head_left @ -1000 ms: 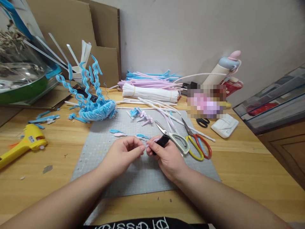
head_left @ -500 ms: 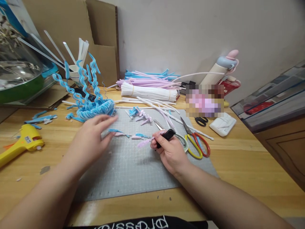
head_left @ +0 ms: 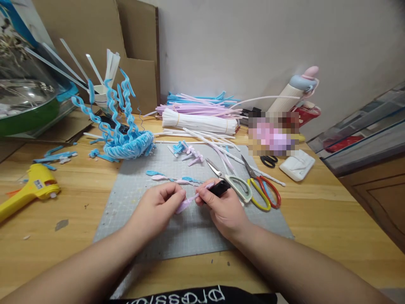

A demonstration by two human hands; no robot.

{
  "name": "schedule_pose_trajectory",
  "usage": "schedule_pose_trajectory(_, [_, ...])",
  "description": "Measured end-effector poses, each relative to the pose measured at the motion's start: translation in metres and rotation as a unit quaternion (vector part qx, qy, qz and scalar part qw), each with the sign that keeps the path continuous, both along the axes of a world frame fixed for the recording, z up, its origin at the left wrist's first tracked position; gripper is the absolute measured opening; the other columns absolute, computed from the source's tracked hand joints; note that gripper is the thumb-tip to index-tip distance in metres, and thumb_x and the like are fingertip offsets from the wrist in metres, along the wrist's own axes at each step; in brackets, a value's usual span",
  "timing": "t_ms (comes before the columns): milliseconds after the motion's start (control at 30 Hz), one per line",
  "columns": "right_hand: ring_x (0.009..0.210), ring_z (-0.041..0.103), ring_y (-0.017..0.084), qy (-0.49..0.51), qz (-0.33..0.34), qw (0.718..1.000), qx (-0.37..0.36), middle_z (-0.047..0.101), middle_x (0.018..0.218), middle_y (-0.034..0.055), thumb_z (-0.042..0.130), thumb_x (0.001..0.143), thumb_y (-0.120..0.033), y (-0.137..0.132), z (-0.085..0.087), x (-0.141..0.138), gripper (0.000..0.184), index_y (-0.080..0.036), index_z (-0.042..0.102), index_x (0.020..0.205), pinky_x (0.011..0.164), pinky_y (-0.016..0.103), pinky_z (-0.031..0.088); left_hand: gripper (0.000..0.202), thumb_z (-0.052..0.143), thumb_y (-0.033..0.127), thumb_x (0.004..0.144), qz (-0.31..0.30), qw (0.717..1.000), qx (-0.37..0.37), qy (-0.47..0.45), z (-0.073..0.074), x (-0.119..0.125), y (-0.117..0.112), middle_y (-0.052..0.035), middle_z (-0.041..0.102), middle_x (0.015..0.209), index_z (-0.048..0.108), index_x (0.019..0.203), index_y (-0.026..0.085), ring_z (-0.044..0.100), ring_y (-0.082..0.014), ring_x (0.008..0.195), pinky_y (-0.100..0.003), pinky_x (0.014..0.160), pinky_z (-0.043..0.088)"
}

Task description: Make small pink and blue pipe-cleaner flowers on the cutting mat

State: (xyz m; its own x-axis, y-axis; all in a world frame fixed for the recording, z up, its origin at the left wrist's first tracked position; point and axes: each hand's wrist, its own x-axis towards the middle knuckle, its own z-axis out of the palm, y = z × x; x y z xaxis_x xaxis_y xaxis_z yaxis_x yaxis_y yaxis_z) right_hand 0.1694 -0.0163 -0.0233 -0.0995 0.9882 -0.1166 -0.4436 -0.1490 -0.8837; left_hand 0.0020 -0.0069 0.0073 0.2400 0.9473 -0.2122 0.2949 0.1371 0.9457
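Note:
Over the grey cutting mat (head_left: 171, 242), my left hand (head_left: 158, 207) pinches the left end of a short lilac pipe cleaner piece (head_left: 186, 204). The piece's other end runs into the fingers of my right hand (head_left: 226, 211). That same hand grips a small black tool (head_left: 218, 189), whose kind I cannot make out. Just beyond my fingers lie blue leaf-shaped pipe cleaner pieces (head_left: 155, 173) and pale pink ones (head_left: 160, 178). White-handled scissors (head_left: 238, 185) rest close by my right hand, beside scissors with yellow and red handles (head_left: 261, 190).
A blue fuzzy basket shape (head_left: 129, 145) with curly strands stands at the back left. A yellow glue gun (head_left: 34, 188) lies at the left. Bundled white pipe cleaners (head_left: 199, 121) are along the wall. A white case (head_left: 297, 164) and a bottle (head_left: 287, 95) stand right.
My left hand has come down and right from above the mat's left side, closing on the lilac piece's free end. My right hand keeps the black tool and has barely moved.

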Motion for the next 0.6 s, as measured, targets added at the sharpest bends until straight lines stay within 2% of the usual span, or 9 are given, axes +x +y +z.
schedule_pose_trajectory(100, [0.061, 0.059, 0.012, 0.000, 0.001, 1.000, 0.003, 0.066, 0.066, -0.0029, 0.081, 0.072, -0.033, -0.0019, -0.0006, 0.0001, 0.021, -0.020, 0.064, 0.072, 0.062, 0.027, 0.045, 0.039, 0.044, 0.048, 0.086, 0.016, 0.999, -0.008, -0.028, 0.0007, -0.0021, 0.0003, 0.0029, 0.052, 0.053, 0.059, 0.066, 0.018, 0.044, -0.0122, 0.050, -0.024, 0.049, 0.032])
schedule_pose_trajectory(167, [0.061, 0.059, 0.011, 0.006, -0.014, 1.000, 0.002, 0.066, 0.064, -0.0030, 0.081, 0.072, -0.033, -0.0016, -0.0010, 0.0004, 0.021, -0.020, 0.065, 0.072, 0.063, 0.026, 0.045, 0.035, 0.049, 0.049, 0.083, -0.007, 0.998, -0.018, -0.062, 0.0022, -0.0018, -0.0002, 0.0028, 0.055, 0.057, 0.062, 0.075, 0.017, 0.044, -0.0116, 0.051, -0.024, 0.048, 0.032])
schedule_pose_trajectory(267, [0.061, 0.057, 0.011, 0.012, -0.026, 1.000, -0.003, 0.066, 0.063, -0.0025, 0.081, 0.072, -0.032, 0.0002, 0.0000, 0.0011, 0.020, -0.019, 0.066, 0.072, 0.064, 0.026, 0.044, 0.023, 0.063, 0.039, 0.074, -0.040, 0.994, -0.043, -0.089, 0.0040, 0.0000, -0.0003, 0.0047, 0.052, 0.056, 0.058, 0.068, 0.017, 0.043, -0.0093, 0.050, -0.022, 0.049, 0.031])
schedule_pose_trajectory(367, [0.061, 0.057, 0.010, 0.028, -0.053, 0.998, -0.002, 0.066, 0.065, -0.0029, 0.082, 0.072, -0.032, 0.0019, 0.0027, 0.0019, 0.020, -0.019, 0.066, 0.071, 0.063, 0.025, 0.044, 0.022, 0.062, 0.035, 0.073, -0.004, 0.993, -0.065, -0.096, 0.0029, 0.0003, 0.0013, 0.0066, 0.048, 0.051, 0.052, 0.063, 0.018, 0.039, -0.0075, 0.046, -0.020, 0.046, 0.028])
schedule_pose_trajectory(467, [0.062, 0.057, 0.010, 0.029, -0.067, 0.997, 0.007, 0.066, 0.067, -0.0033, 0.081, 0.073, -0.031, 0.0023, 0.0034, 0.0027, 0.020, -0.019, 0.065, 0.070, 0.062, 0.025, 0.043, 0.024, 0.058, 0.039, 0.078, 0.022, 0.993, -0.071, -0.096, 0.0006, 0.0000, 0.0017, 0.0065, 0.050, 0.051, 0.053, 0.068, 0.018, 0.037, -0.0068, 0.043, -0.020, 0.044, 0.026])
schedule_pose_trajectory(600, [0.062, 0.057, 0.010, 0.006, -0.023, 1.000, 0.011, 0.066, 0.064, -0.0029, 0.079, 0.075, -0.031, 0.0001, -0.0002, 0.0028, 0.018, -0.020, 0.066, 0.073, 0.065, 0.026, 0.043, 0.026, 0.064, 0.042, 0.076, -0.043, 0.991, -0.068, -0.102, -0.0017, 0.0019, -0.0015, 0.0050, 0.055, 0.058, 0.059, 0.077, 0.017, 0.044, -0.0076, 0.048, -0.020, 0.046, 0.032])
